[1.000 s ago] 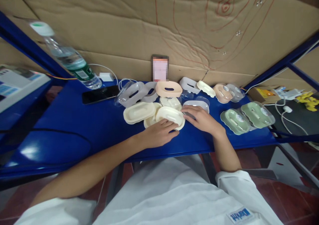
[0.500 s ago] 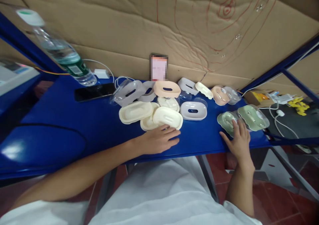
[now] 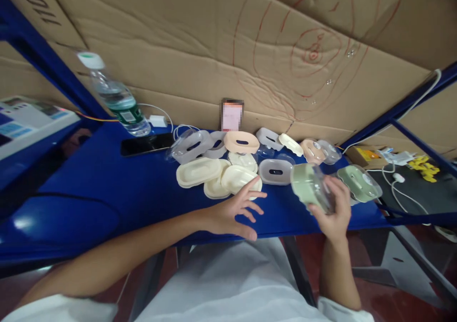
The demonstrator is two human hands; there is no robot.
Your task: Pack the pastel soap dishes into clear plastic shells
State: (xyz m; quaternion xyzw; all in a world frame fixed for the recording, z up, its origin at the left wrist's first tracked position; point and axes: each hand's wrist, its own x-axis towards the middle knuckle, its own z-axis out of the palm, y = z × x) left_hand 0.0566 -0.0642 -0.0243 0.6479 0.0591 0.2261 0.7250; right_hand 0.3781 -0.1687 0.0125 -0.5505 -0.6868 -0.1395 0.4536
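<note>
A green soap box with a clear lid [image 3: 306, 185] is lifted off the table, tilted, with my right hand [image 3: 334, 212] closed around its right side. My left hand [image 3: 237, 210] holds nothing; its fingers are spread, just in front of a cream oval tray [image 3: 237, 177]. Another cream tray [image 3: 198, 170] lies to its left. Behind them sit a peach soap box [image 3: 242, 142] and a lilac soap box [image 3: 264, 170]. Beyond my right hand a second green soap box [image 3: 359, 183] rests on the table.
On the blue table [image 3: 85, 179] stand a water bottle [image 3: 123, 105] and a black phone [image 3: 146, 144] at the left. A small pixelated card [image 3: 232, 115] leans on the cardboard wall [image 3: 171, 51]. To the right are white cables and yellow pieces [image 3: 424, 168] on a dark surface.
My right hand has picked up the nearer green soap box and moved it left. My left hand has opened, fingers spreading beside the cream trays. The camera view has shifted slightly.
</note>
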